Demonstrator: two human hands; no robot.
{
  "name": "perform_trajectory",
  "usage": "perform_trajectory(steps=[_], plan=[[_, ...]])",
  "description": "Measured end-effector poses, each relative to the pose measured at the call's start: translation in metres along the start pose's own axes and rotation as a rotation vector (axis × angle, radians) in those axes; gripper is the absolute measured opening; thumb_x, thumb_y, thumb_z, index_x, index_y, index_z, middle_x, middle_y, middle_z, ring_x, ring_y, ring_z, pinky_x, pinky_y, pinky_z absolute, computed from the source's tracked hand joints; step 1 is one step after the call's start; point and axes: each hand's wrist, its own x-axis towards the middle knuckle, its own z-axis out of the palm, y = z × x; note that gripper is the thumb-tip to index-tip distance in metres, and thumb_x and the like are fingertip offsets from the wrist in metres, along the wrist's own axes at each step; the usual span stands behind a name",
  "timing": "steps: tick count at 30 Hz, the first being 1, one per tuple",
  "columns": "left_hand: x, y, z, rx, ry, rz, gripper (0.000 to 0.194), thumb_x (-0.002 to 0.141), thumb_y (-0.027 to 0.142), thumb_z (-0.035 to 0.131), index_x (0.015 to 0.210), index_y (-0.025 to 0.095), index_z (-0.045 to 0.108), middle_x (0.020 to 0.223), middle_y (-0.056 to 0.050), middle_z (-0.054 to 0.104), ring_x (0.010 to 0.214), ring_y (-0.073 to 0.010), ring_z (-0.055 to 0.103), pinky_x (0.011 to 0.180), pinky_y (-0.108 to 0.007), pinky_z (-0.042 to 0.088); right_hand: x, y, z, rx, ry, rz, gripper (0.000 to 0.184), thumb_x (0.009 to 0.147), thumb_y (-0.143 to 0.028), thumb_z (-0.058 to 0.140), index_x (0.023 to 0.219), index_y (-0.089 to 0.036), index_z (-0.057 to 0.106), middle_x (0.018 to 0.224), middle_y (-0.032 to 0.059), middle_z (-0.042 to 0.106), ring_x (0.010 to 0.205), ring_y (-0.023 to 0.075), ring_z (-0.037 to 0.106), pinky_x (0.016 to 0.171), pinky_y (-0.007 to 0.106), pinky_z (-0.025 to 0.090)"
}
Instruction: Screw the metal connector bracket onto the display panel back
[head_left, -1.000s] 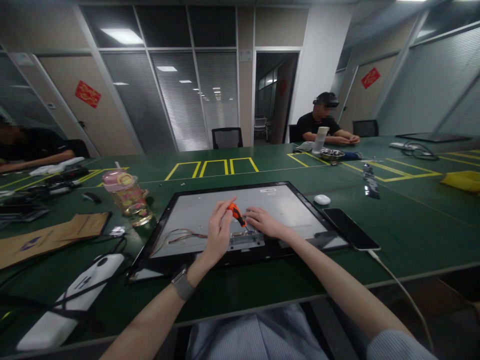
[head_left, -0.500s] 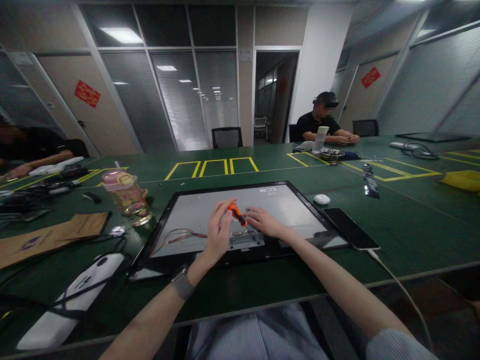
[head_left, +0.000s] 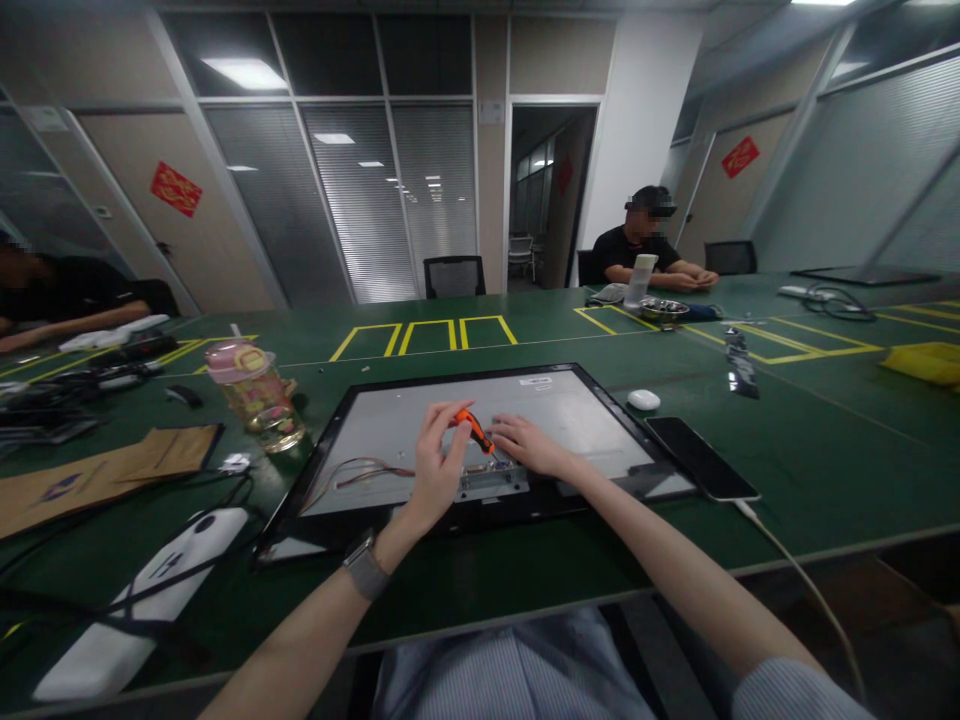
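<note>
Office room, green table (head_left: pixel 810 455), screen panel (head_left: pixel 585 425) flat below the grip, grey side up. Left hand (head_left: pixel 437 468) grasps the orange screwdriver (head_left: pixel 475 430) near the handle's top; tool leans, tip down and to the right of that grip, at the metal bracket (head_left: pixel 491 488). Tip seated or not: too small to tell. Right hand (head_left: pixel 532 445) just right of the screwdriver, fingers spread; can't tell if fingertips pinch anything. Wires (head_left: pixel 375 466) left of the grip. Best, I'd judge: handle square over tip, firm push while turning, right fingers steadying, no slipping onto panel.
</note>
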Motion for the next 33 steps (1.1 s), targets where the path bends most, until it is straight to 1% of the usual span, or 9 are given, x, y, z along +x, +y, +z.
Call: perform_trajectory(steps=[4,8,12,16,22,26,29,33], plan=[[0.0005,0.0018,-0.0005,0.011,0.011,-0.001,0.024,0.091,0.027,0.048,0.11,0.02,0.062,0.1,-0.005,0.055,0.09,-0.015,0.054,0.081,-0.026,0.043,-0.0002,0.0021,0.0011,0.001,0.005,-0.002,0.042,0.097,-0.039,0.033,0.125,-0.018,0.057,0.135,0.0134,0.05,0.129,0.0277,0.041,0.107,0.046,0.029],[0.0011,0.0021,-0.0016,-0.012,0.0,0.001,0.027,0.093,0.025,0.042,0.112,0.019,0.06,0.1,-0.006,0.057,0.092,-0.0159,0.055,0.084,-0.028,0.042,-0.0001,0.0042,0.0023,0.003,0.011,-0.006,0.042,0.097,-0.039,0.033,0.124,-0.019,0.057,0.134,0.0131,0.051,0.129,0.0278,0.041,0.108,0.047,0.029],[0.0007,0.0003,-0.002,-0.046,-0.017,-0.01,0.03,0.094,0.024,0.038,0.116,0.019,0.058,0.099,-0.005,0.059,0.093,-0.0166,0.055,0.085,-0.03,0.042,0.0002,0.0059,0.0037,0.005,0.025,-0.025,0.041,0.097,-0.039,0.034,0.123,-0.018,0.058,0.133,0.0138,0.052,0.128,0.0276,0.042,0.106,0.047,0.031],[0.0003,0.0004,-0.0016,-0.005,-0.008,-0.01,0.029,0.094,0.026,0.04,0.114,0.02,0.06,0.102,-0.006,0.057,0.095,-0.0171,0.054,0.087,-0.03,0.042,0.0007,0.0077,0.0054,-0.005,0.019,-0.021,0.04,0.097,-0.038,0.034,0.123,-0.018,0.058,0.132,0.0133,0.053,0.128,0.0276,0.042,0.107,0.048,0.03],[0.0007,0.0021,-0.0018,0.033,0.009,-0.016,0.028,0.092,0.027,0.044,0.114,0.021,0.062,0.098,-0.005,0.055,0.09,-0.016,0.054,0.083,-0.028,0.043,0.0012,0.0078,0.0051,-0.002,0.009,-0.011,0.04,0.096,-0.038,0.035,0.123,-0.019,0.058,0.134,0.0132,0.051,0.129,0.0273,0.041,0.107,0.048,0.029],[0.0014,0.0001,-0.0013,0.026,0.003,-0.016,0.028,0.092,0.027,0.047,0.114,0.021,0.061,0.098,-0.005,0.055,0.09,-0.0153,0.055,0.082,-0.028,0.045,0.0006,0.0041,0.0019,0.001,-0.006,0.002,0.04,0.096,-0.037,0.035,0.124,-0.018,0.057,0.134,0.0139,0.051,0.13,0.0275,0.04,0.108,0.047,0.029],[0.0014,-0.0019,0.0001,-0.012,0.015,-0.019,0.029,0.091,0.027,0.048,0.117,0.021,0.058,0.102,-0.005,0.055,0.091,-0.0149,0.056,0.084,-0.028,0.045,0.0,0.0024,0.0003,0.008,-0.006,0.005,0.04,0.097,-0.037,0.035,0.125,-0.018,0.057,0.135,0.0133,0.051,0.13,0.0274,0.04,0.108,0.047,0.028],[0.0008,-0.0024,0.0014,-0.049,0.014,-0.042,0.028,0.092,0.027,0.046,0.117,0.021,0.057,0.106,-0.006,0.058,0.093,-0.015,0.057,0.086,-0.029,0.046,-0.0001,0.0036,0.0012,0.005,-0.005,-0.009,0.041,0.097,-0.038,0.034,0.124,-0.018,0.057,0.135,0.0136,0.05,0.129,0.0276,0.04,0.107,0.047,0.029]])
